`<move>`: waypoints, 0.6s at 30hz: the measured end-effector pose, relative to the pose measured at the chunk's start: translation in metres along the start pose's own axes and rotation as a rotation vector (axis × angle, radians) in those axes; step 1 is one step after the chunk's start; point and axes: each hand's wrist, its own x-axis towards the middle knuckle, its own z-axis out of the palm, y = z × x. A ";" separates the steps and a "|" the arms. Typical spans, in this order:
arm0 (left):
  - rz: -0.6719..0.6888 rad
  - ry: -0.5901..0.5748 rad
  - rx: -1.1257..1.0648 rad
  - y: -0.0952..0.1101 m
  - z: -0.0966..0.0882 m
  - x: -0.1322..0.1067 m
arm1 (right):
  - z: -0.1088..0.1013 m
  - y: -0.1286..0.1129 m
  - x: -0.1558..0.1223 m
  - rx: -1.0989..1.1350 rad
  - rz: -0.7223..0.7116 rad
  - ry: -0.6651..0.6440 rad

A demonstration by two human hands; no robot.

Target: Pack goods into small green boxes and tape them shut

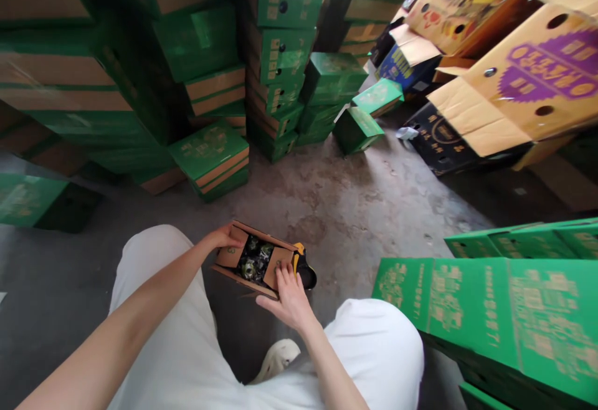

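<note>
Between my knees is a small cardboard box point(255, 284), its brown inside facing up. Several dark, shiny wrapped packs point(255, 257) show in the middle, between two end flaps folded inward. My left hand point(224, 237) grips the far left corner of the box, fingers over the edge by the left flap point(230, 255). Flat on the right flap point(280, 257) lies my right hand point(290, 291), fingers stretched and thumb apart near the front edge. Just beyond the box's right end sits a black and yellow tool point(307, 273) that looks like a tape dispenser, partly hidden.
Stacks of green cartons point(287, 52) rise ahead and to the left. A green carton point(212, 151) sits on the concrete floor point(327, 198) nearby. More green boxes point(490, 316) stand close on my right. Large open cartons point(527, 80) lean at the far right.
</note>
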 end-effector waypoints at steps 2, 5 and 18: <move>-0.035 -0.003 -0.016 -0.001 0.000 0.001 | 0.005 -0.007 0.001 -0.068 0.012 0.061; -0.042 -0.004 -0.027 -0.002 -0.001 0.002 | 0.005 -0.015 0.005 -0.114 0.000 0.146; -0.174 -0.093 -0.072 0.016 -0.010 -0.014 | 0.004 -0.020 0.058 -0.200 0.273 0.295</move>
